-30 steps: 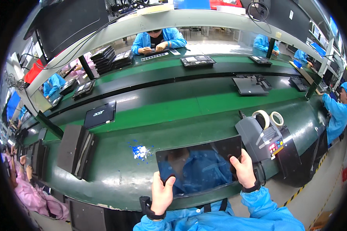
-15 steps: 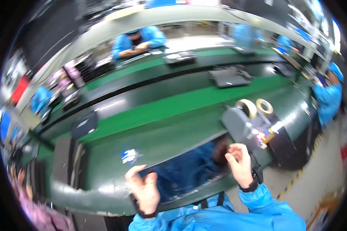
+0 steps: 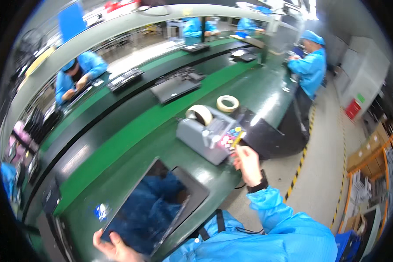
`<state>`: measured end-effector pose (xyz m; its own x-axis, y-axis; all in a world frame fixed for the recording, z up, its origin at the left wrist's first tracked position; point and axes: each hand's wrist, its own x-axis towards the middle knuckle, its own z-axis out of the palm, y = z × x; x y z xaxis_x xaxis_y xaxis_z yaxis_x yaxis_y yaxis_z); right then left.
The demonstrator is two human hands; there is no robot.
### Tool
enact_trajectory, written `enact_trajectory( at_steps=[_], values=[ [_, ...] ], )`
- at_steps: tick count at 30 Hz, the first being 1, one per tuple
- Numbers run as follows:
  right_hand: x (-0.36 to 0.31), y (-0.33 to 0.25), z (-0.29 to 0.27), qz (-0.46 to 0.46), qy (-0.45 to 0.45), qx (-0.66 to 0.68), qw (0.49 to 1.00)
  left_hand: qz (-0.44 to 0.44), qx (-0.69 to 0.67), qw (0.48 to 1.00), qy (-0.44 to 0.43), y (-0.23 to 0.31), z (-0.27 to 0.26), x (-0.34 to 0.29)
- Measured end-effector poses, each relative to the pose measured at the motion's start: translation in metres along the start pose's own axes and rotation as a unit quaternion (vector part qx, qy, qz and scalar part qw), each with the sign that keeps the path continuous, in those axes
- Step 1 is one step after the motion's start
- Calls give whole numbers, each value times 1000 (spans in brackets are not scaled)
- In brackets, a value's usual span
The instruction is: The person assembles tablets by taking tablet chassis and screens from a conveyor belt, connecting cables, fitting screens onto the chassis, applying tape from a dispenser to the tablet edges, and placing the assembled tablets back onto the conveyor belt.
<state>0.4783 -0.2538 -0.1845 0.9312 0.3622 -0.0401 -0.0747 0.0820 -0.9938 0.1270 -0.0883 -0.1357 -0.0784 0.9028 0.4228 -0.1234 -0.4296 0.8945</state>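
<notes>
My left hand (image 3: 118, 250) grips the near left corner of a glossy black display panel (image 3: 144, 207), thumb over its edge. The panel lies slanted on the green bench, partly over a flat dark grey panel (image 3: 195, 190), and reflects blue clothing. My right hand (image 3: 249, 167) is at the front end of a grey tape dispenser (image 3: 201, 137), its fingers closed together. Whatever is between those fingertips is too small to tell. A yellow strip (image 3: 237, 140) and several small bright coloured pieces sit at the dispenser's front, just beyond the fingertips.
A cream tape roll (image 3: 227, 104) stands behind the dispenser. A shiny blue scrap (image 3: 101, 212) lies left of the display panel. Laptop parts (image 3: 177, 87) rest on the far belt. Co-workers in blue sit across and a person (image 3: 309, 65) stands right. Boxes (image 3: 373, 150) fill shelves at right.
My view has turned right. My right hand has left the display panel's right end and reached the tape dispenser's front. My left hand stays at the panel's left end.
</notes>
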Motion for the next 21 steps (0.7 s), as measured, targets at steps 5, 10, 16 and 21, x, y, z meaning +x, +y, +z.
enact_trajectory(
  at_steps=[5,10,16,21],
  values=[
    [4,-29,-37,-272,195,-125,934,-4,48,997,-62,7,22,0],
    [-31,-123,81,-522,-352,-182,755,-62,-50,993,-90,17,14,-5],
    [-76,-151,181,-564,-572,-223,552,-74,-86,984,-139,23,16,-8],
    [-87,-132,199,-631,-307,-223,677,-97,-93,985,-109,27,9,-5]
  ],
)
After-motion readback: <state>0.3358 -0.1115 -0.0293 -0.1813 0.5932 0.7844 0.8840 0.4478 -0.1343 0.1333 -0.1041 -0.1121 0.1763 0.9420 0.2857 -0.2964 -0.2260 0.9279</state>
